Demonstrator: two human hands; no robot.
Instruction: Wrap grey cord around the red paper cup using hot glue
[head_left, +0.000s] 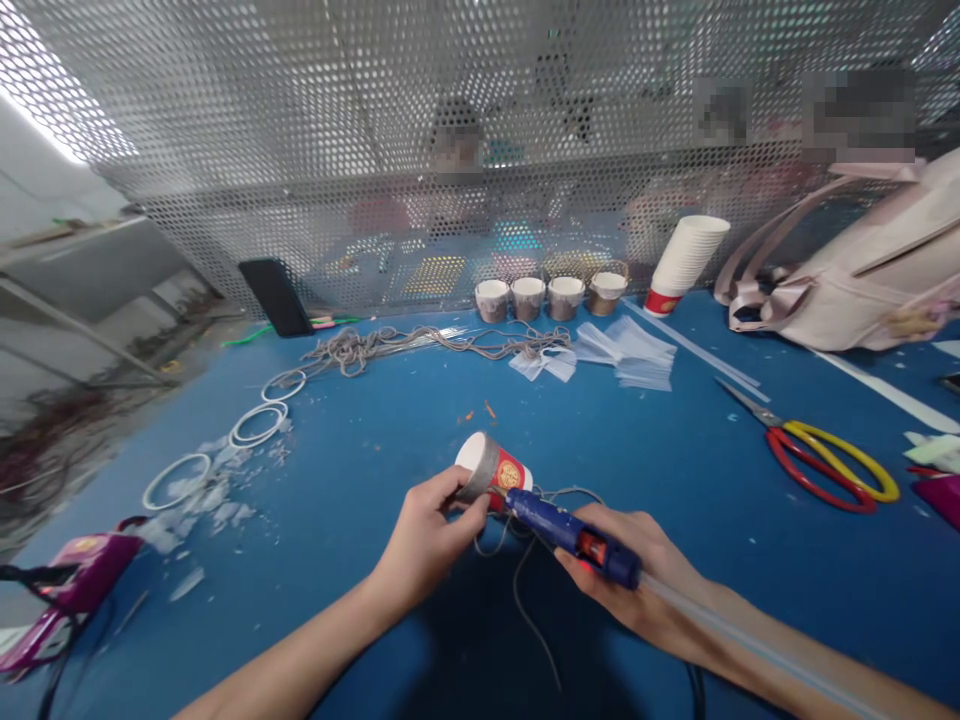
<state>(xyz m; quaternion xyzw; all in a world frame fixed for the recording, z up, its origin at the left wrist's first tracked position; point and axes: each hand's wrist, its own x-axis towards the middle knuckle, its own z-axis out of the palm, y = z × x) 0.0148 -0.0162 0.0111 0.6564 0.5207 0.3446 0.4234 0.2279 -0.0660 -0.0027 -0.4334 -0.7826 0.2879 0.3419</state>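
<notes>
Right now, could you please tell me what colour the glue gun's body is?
The glue gun in the right hand is dark blue, seen from the head camera.

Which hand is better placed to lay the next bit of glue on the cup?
Right, probably: the right hand holds the blue glue gun, nozzle at the paper cup. The left hand grips that cup.

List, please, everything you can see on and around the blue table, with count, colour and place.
paper cup: one, red and white, part wrapped in grey cord, held in left hand
glue gun: one, blue, in right hand, nozzle at the cup
wrapped cups: four, grey-brown, far edge
cup stack: one, white, right of them
cord bundle: grey, far centre
rings: about four, white, left
scissors: one, red and yellow, right
bag: pink, far right
second glue gun: magenta, near left
left hand
right hand
</notes>
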